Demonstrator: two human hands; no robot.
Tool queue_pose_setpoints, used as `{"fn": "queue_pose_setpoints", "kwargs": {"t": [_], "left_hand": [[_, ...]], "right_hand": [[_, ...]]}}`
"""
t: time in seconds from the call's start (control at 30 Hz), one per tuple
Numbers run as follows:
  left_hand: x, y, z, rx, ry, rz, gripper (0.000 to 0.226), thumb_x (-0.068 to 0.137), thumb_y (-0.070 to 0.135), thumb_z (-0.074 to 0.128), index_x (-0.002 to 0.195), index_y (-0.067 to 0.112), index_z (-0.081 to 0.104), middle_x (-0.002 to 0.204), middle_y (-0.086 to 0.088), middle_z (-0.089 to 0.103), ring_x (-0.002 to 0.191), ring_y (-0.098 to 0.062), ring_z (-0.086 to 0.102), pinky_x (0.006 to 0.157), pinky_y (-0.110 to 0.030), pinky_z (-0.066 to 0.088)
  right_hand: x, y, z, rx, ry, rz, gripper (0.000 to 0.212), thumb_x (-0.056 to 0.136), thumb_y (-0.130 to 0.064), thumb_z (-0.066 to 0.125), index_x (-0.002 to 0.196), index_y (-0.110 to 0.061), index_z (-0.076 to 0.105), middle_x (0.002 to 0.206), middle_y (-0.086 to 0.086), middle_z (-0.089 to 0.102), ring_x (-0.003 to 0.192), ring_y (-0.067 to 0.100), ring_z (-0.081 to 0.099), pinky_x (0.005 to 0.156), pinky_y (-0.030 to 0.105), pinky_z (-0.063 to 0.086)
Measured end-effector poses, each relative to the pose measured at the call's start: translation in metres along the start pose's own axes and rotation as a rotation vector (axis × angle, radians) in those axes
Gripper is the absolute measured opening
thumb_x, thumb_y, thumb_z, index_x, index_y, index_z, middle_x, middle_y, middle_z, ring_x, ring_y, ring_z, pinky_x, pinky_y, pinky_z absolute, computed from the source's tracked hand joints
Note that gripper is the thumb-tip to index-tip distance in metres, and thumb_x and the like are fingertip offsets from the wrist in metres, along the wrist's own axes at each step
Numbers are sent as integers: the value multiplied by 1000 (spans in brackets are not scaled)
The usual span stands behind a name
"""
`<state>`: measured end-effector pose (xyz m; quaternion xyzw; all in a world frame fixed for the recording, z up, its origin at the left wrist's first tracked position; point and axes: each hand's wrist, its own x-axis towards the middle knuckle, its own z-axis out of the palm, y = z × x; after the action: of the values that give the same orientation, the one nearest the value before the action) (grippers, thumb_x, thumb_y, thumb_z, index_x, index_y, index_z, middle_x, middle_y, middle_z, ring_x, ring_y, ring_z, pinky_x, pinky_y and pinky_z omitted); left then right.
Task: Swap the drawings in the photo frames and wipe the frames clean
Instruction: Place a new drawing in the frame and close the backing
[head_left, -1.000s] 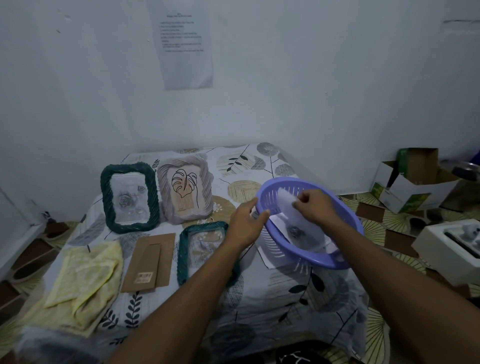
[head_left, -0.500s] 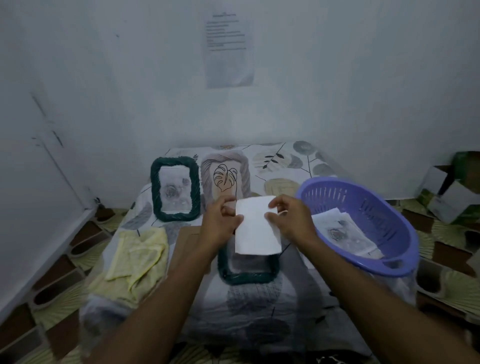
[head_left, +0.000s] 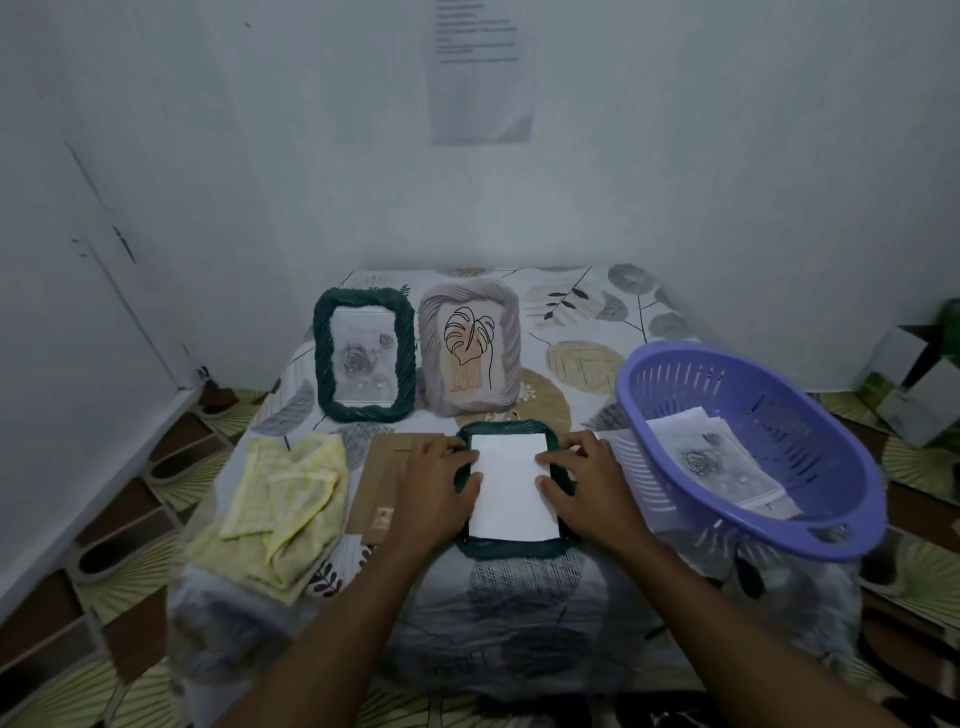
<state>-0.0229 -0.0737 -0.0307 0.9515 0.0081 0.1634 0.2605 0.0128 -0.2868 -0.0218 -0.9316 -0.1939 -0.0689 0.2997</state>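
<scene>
Head camera looks down on the table (head_left: 519, 623), and I have the dark green frame (head_left: 511, 548) lying face down at the near edge with a white sheet (head_left: 511, 486) laid in its opening, blank side up. My left hand (head_left: 439, 488) and right hand (head_left: 587, 483) sit flat on either side. The fingers are nearly straight, with the tips pressing the sheet's long edges and nothing gripped.

I judge the step to be seating this drawing in the recess. To do it well I would nudge the sheet with light fingertip pressure until all four edges sit inside the lip. I would also keep the paper flat so no corner buckles or rides up on the rim. Whether it is already square at the far corners I cannot tell.

The brown backing board (head_left: 384, 483) lies just beside the frame under my left wrist, ready to go on next. It should drop on without dragging the sheet. The yellow cloth (head_left: 283, 493) waits further left for wiping. More drawings (head_left: 717, 467) lie in the purple basket (head_left: 727, 384) on my right. Two other frames (head_left: 363, 353) stand upright behind.
</scene>
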Motion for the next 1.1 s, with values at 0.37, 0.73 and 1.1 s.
{"fn": "queue_pose_setpoints", "kwargs": {"t": [0.37, 0.73, 1.1], "left_hand": [[-4, -5, 6, -1, 7, 3, 43, 88, 40, 51, 123, 19, 63, 128, 1, 60, 121, -21, 44, 101, -45, 38], [-4, -5, 6, 7, 5, -3, 43, 87, 39, 56, 124, 20, 62, 133, 3, 58, 125, -20, 42, 104, -46, 37], [-5, -2, 4, -2, -4, -26, 41, 87, 38, 58, 124, 20, 61, 134, 2, 56, 126, -19, 41, 104, -45, 36]], "right_hand": [[-2, 1, 4, -9, -5, 24, 36, 88, -40, 61, 122, -26, 64, 126, -1, 44, 112, 20, 44, 97, 42, 41], [-1, -1, 5, -62, -18, 37, 43, 90, -42, 57, 130, -26, 57, 129, -2, 40, 116, 18, 41, 99, 37, 36], [0, 0, 5, -82, -23, 44, 44, 90, -43, 56, 131, -27, 56, 130, -3, 39, 116, 18, 41, 99, 36, 35]]}}
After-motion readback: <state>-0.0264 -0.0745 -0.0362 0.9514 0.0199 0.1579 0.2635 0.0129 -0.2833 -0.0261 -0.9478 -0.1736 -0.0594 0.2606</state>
